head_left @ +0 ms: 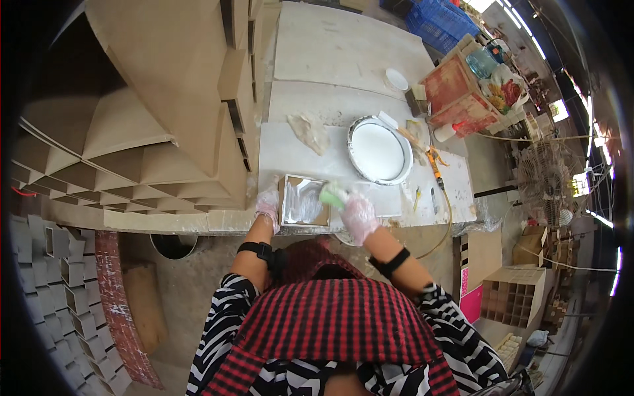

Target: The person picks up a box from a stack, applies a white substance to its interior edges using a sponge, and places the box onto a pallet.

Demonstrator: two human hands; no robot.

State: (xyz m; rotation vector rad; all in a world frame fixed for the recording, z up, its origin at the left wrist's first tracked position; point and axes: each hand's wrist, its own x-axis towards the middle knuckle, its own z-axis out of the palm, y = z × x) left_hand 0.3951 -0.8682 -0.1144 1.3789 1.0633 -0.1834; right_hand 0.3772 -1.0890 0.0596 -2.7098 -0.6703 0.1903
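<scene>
A small rectangular open box (pixel 322 215) lies at the table's front edge, its brown inside partly smeared with white. Along its left side is my left hand (pixel 267 203), in a thin clear glove and closed on the box wall. My right hand (pixel 360 219), gloved the same way, grips a pale green block, perhaps a sponge (pixel 333 195), over the box's right side; motion blurs it. Just beyond stands a round tub (pixel 352 158) of white paint-like liquid (pixel 376 153), its rim coated white. A white block (pixel 387 120) sits on that rim.
Large cardboard dividers (pixel 165 72) rise at the left. A crumpled plastic film (pixel 308 134), an orange-handled tool (pixel 434 158) with a hose, and a white lid (pixel 396 80) lie on the white-stained table (pixel 343 59). Farther right are a red crate (pixel 456 89) and a fan (pixel 545 175).
</scene>
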